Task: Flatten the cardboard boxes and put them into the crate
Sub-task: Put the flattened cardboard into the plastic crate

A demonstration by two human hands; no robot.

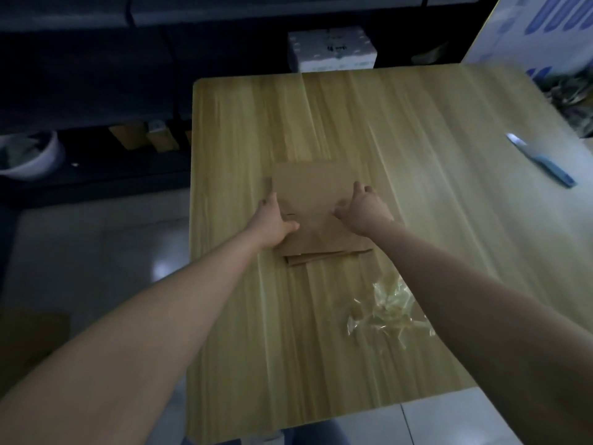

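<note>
Cardboard (313, 200) pinned flat between both hands.
Left hand (276, 222) and right hand (364, 211) grip its side edges, keeping it collapsed on the worktop (417, 130).

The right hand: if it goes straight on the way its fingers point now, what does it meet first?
The right hand points away from the person, across the flattened cardboard. Beyond the cardboard's far edge only bare table shows, so the way looks free up to the table's end. Depth is hard to judge.

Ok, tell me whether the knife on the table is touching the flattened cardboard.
Apart. The head view shows the blue-handled knife near the table's right edge, with a wide stretch of bare wooden table between it and the flattened cardboard.
</note>
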